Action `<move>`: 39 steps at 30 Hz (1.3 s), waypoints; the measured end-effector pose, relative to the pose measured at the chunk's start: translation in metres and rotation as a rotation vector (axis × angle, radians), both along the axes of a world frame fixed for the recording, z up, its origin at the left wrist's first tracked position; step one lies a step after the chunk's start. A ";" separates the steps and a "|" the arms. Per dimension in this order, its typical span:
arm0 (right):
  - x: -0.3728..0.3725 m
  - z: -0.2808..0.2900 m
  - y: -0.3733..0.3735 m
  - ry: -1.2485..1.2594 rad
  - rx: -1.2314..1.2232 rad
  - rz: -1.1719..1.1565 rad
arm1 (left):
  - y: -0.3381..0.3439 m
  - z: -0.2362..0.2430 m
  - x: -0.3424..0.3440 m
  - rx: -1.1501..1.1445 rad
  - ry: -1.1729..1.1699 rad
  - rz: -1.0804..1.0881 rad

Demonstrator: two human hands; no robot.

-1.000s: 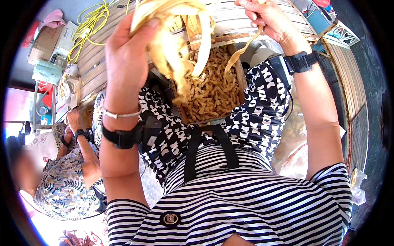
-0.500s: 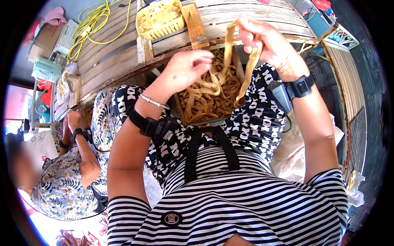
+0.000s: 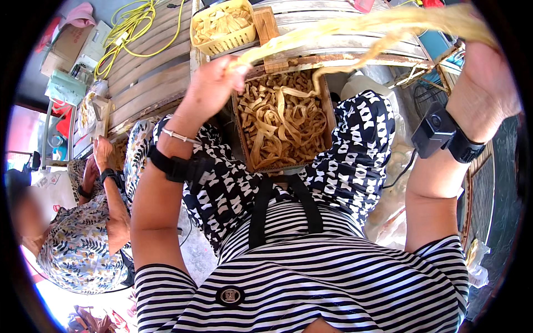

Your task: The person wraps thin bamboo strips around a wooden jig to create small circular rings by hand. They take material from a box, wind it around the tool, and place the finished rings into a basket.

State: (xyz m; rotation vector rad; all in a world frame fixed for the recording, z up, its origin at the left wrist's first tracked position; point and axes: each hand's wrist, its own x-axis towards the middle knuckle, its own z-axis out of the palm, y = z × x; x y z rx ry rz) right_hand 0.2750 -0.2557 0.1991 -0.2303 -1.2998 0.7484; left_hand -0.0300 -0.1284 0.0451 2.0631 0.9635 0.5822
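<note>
A long, soft, pale-yellow strip (image 3: 344,26) stretches between my raised hands above the slatted table's edge. My left hand (image 3: 214,83) is closed on one end of it. At the upper right my right hand (image 3: 491,77) grips the other end; its fingers are mostly hidden by the strip and the dark rim of the view. A thinner tail hangs from the strip down to an open cardboard box (image 3: 328,114) between my knees. Inside the box lies a heap of similar tangled, yellow-brown strips (image 3: 277,125).
A yellow plastic basket (image 3: 225,43) of pale pieces and a wooden block (image 3: 266,28) rest on the slatted table (image 3: 147,83). A coiled yellow cord (image 3: 119,39) lies at the far left. Another person (image 3: 83,238) sits close on my left. Plastic bags (image 3: 388,216) lie at my right.
My hands have moved apart, the left one leftward and the right one outward to the right. The strip, earlier hanging folded over the box, is now drawn out across.
</note>
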 end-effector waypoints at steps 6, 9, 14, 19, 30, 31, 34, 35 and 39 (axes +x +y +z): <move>-0.055 -0.050 -0.002 -0.699 -0.555 -0.021 | 0.018 0.001 -0.022 0.064 -0.222 0.115; -0.090 -0.070 0.014 -1.285 -0.648 -0.055 | 0.017 0.002 -0.022 0.316 0.067 0.125; -0.086 -0.108 0.056 -0.845 -0.711 -0.256 | 0.000 0.007 0.017 0.755 0.031 -0.047; -0.100 -0.121 0.088 -0.378 -0.674 -0.079 | 0.017 0.037 0.050 0.842 0.012 0.045; -0.056 -0.178 0.138 -0.849 -0.823 -0.541 | 0.050 -0.001 0.072 0.190 0.194 -0.153; -0.056 -0.183 0.136 -0.811 -0.794 -0.494 | 0.060 -0.006 0.071 -0.034 0.041 -0.112; -0.061 -0.189 0.132 -0.833 -0.599 -0.429 | 0.078 -0.033 0.071 -0.615 -0.274 -0.036; -0.063 -0.185 0.132 -0.838 -0.553 -0.397 | 0.078 -0.038 0.073 -0.764 -0.277 -0.068; -0.056 -0.188 0.134 -0.870 -0.554 -0.322 | 0.064 -0.049 0.082 -0.878 -0.169 -0.236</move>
